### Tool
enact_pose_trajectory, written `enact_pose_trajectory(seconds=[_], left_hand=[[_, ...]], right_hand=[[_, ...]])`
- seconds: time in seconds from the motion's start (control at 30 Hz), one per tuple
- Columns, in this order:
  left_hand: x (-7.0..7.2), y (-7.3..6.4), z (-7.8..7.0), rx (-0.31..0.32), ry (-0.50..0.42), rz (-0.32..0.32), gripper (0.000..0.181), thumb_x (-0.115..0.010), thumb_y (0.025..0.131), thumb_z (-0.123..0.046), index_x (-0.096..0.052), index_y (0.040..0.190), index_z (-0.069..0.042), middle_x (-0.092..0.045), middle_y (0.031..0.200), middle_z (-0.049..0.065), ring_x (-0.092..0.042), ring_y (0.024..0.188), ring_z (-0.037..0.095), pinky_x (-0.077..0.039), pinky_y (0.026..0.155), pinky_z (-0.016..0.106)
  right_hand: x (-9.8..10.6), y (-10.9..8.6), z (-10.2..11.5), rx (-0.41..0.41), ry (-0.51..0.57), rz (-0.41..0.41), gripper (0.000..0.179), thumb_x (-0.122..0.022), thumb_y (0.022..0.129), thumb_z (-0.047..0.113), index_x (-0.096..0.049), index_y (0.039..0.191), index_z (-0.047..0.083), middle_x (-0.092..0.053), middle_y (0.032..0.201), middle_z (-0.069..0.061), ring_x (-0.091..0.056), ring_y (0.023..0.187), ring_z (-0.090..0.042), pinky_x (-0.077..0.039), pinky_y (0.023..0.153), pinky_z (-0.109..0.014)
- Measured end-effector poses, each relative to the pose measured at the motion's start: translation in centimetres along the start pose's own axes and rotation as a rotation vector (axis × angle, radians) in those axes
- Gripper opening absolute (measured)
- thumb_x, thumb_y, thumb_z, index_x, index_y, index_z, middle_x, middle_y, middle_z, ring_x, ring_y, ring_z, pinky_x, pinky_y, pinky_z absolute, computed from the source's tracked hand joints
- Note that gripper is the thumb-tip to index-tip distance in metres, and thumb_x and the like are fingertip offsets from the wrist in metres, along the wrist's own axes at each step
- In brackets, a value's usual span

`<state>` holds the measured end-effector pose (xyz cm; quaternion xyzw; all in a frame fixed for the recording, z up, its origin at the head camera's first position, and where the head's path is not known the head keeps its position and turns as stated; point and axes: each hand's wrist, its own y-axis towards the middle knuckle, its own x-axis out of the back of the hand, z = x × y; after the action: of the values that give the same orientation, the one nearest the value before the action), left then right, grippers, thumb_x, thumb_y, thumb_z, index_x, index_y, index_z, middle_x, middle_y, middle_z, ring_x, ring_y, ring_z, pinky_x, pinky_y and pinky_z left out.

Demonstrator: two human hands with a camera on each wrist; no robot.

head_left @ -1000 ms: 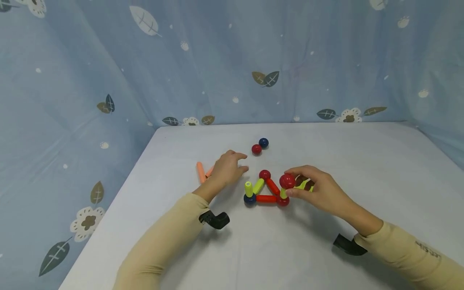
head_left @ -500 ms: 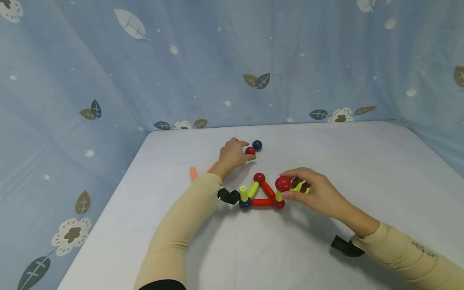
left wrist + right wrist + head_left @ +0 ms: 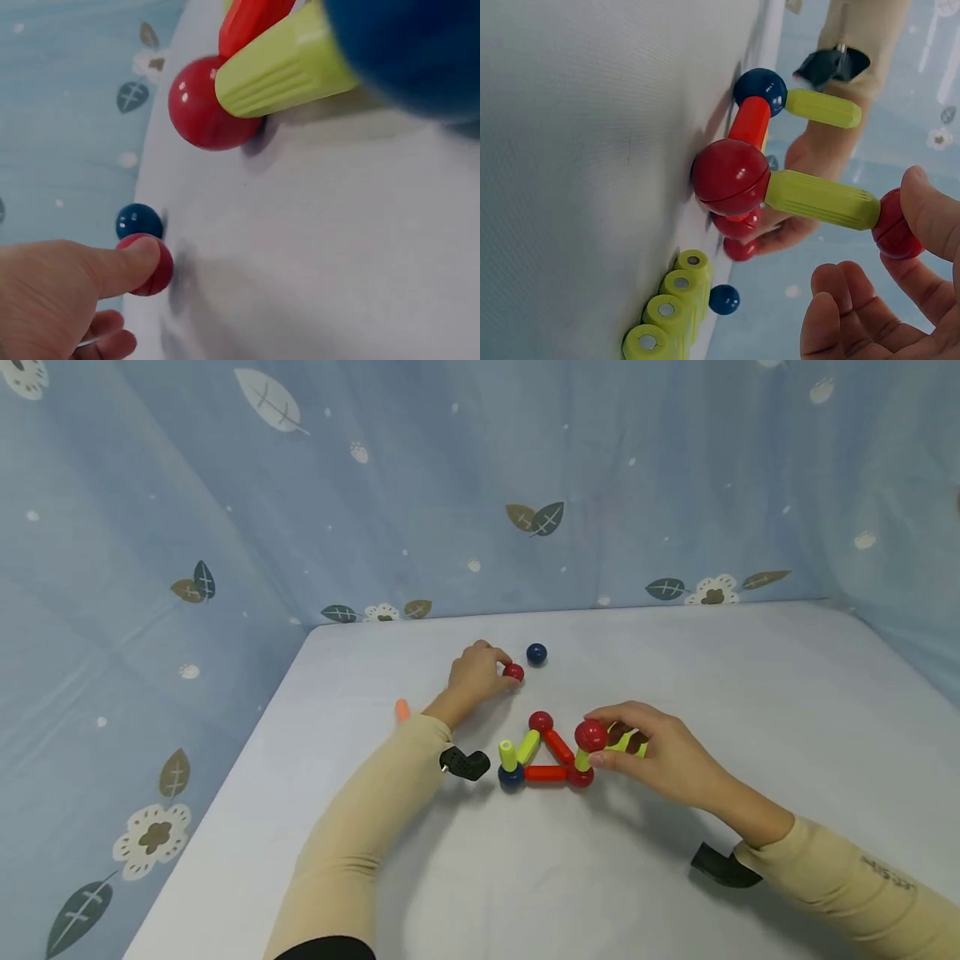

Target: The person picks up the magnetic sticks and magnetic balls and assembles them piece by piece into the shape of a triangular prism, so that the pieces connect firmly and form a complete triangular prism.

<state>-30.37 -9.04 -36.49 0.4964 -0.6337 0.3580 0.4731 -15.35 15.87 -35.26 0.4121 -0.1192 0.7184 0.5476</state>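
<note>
My left hand (image 3: pixel 474 677) pinches a red ball (image 3: pixel 513 672) between thumb and fingers toward the back of the table. With thumb and fingertips my right hand (image 3: pixel 656 747) holds another red ball (image 3: pixel 591 735), which sits atop an upright yellow-green rod (image 3: pixel 821 199). That rod stands on a red corner ball (image 3: pixel 731 178) of a flat triangle. Two red rods (image 3: pixel 546 773) and a yellow-green rod (image 3: pixel 528 747) form the triangle's sides. Its other corners are a blue ball (image 3: pixel 512 777), bearing a second upright yellow-green rod (image 3: pixel 507 755), and a far red ball (image 3: pixel 541 722).
A loose blue ball (image 3: pixel 536 653) lies just beyond my left hand. Several yellow-green rods (image 3: pixel 679 300) lie in a row beside the triangle, partly behind my right hand in the head view. An orange rod (image 3: pixel 402 710) shows past my left sleeve. Patterned curtains (image 3: pixel 420 485) border the table.
My left hand has reached away toward the back and taken hold of the loose red ball, drawing it apart from the blue one. My right hand keeps its place on the raised red ball.
</note>
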Motion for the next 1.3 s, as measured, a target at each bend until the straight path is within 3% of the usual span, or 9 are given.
enact_pose_trajectory(seconds=[0.17, 0.33, 0.6, 0.8, 1.03, 1.3], left_hand=[[1.4, -2.8, 0.8, 0.016, -0.15, 0.019, 0.041, -0.071, 0.089, -0.039, -0.069, 0.123, -0.016, -0.056, 0.132, 0.008, -0.055, 0.119, 0.026, -0.048, 0.102, 0.041], [2.9, -5.9, 0.9, -0.007, -0.321, 0.026, 0.042, -0.072, 0.088, -0.039, -0.069, 0.123, -0.016, -0.056, 0.13, 0.004, -0.056, 0.108, 0.023, -0.049, 0.087, 0.037], [5.0, -10.1, 0.1, -0.113, -0.374, -0.016, 0.039, -0.072, 0.087, -0.039, -0.07, 0.121, -0.019, -0.059, 0.129, 0.001, -0.058, 0.106, 0.021, -0.05, 0.077, 0.031], [5.3, -12.8, -0.3, -0.137, -0.492, -0.009, 0.034, -0.074, 0.086, -0.037, -0.07, 0.118, -0.023, -0.058, 0.13, -0.002, -0.058, 0.107, 0.02, -0.05, 0.079, 0.033], [4.2, -14.1, -0.1, -0.135, -0.557, 0.025, 0.037, -0.076, 0.085, -0.036, -0.07, 0.121, -0.027, -0.059, 0.128, -0.001, -0.058, 0.107, 0.022, -0.049, 0.077, 0.03], [3.7, -14.4, 0.3, -0.136, -0.628, 0.037, 0.037, -0.077, 0.086, -0.027, -0.07, 0.122, -0.023, -0.068, 0.119, -0.005, -0.056, 0.099, 0.017, -0.047, 0.073, 0.029]], right_hand=[[-0.1, -0.1, -0.1, 0.005, 0.006, 0.0, 0.048, -0.082, 0.08, 0.021, -0.065, 0.123, 0.012, -0.067, 0.11, -0.004, -0.062, 0.091, -0.018, -0.053, 0.07, -0.023], [0.0, -0.2, -0.1, -0.009, 0.0, 0.0, 0.047, -0.081, 0.081, 0.021, -0.064, 0.124, 0.012, -0.067, 0.109, -0.003, -0.061, 0.092, -0.017, -0.052, 0.071, -0.022], [0.2, -0.6, 0.0, 0.008, 0.035, 0.001, 0.047, -0.08, 0.083, 0.022, -0.063, 0.126, 0.012, -0.068, 0.111, -0.006, -0.061, 0.094, -0.019, -0.051, 0.072, -0.021], [0.1, -0.6, 0.2, 0.012, 0.035, -0.003, 0.048, -0.08, 0.083, 0.021, -0.063, 0.126, 0.012, -0.067, 0.111, -0.007, -0.061, 0.094, -0.02, -0.051, 0.072, -0.021], [0.1, -0.6, 0.2, -0.003, 0.04, 0.012, 0.048, -0.079, 0.083, 0.022, -0.062, 0.127, 0.011, -0.067, 0.111, -0.007, -0.061, 0.095, -0.021, -0.05, 0.072, -0.021], [0.2, -0.6, 0.2, 0.0, 0.036, 0.011, 0.049, -0.079, 0.083, 0.022, -0.062, 0.127, 0.011, -0.067, 0.111, -0.007, -0.061, 0.094, -0.02, -0.05, 0.073, -0.021]])
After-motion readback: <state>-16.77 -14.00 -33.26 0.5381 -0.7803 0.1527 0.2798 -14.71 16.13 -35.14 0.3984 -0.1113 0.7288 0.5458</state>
